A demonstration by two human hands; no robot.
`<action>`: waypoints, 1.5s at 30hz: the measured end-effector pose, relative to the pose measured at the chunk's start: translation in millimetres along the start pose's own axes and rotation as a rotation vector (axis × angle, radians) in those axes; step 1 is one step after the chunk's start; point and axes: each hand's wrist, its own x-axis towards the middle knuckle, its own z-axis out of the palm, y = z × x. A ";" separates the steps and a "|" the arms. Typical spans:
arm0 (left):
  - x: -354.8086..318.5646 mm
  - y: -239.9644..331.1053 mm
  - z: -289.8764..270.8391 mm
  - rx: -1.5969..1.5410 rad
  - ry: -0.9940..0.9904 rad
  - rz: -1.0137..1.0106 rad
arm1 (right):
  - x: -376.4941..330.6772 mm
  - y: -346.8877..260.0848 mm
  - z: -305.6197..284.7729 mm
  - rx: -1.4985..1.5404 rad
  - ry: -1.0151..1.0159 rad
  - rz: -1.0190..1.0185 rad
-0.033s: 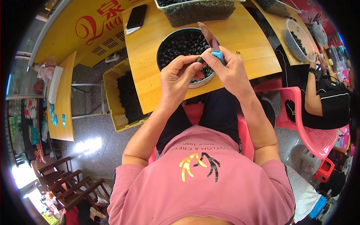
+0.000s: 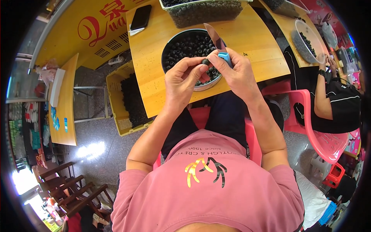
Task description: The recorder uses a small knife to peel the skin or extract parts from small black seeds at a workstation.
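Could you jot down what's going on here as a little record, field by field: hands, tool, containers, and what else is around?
Left hand: left hand pinches a small dark round fruit at its fingertips
Right hand: right hand grips a knife with a blue handle, blade pointing up and away
Below the hands: round bowl of dark fruits on a wooden table
Also on the table: clear tub of the same fruits, black phone
On the floor: yellow crate, person's left
Nearby: another person's arm, person's right
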 end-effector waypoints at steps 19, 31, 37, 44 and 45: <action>0.3 0.8 -0.3 -0.086 -0.017 0.022 | -2.9 6.3 -2.2 -0.671 0.138 -0.590; 2.7 1.2 0.3 -0.067 -0.009 0.035 | -1.2 8.9 -1.9 -0.689 0.145 -0.629; 2.4 3.0 -2.8 -0.053 -0.007 0.047 | 0.0 8.6 0.1 -0.700 0.163 -0.647; -11.8 24.8 1.8 -0.140 -0.137 0.088 | 5.9 22.6 -4.0 -0.819 0.170 -0.407; -7.7 23.1 0.5 -0.126 -0.109 0.029 | 7.4 17.4 -2.1 -0.643 0.176 -0.410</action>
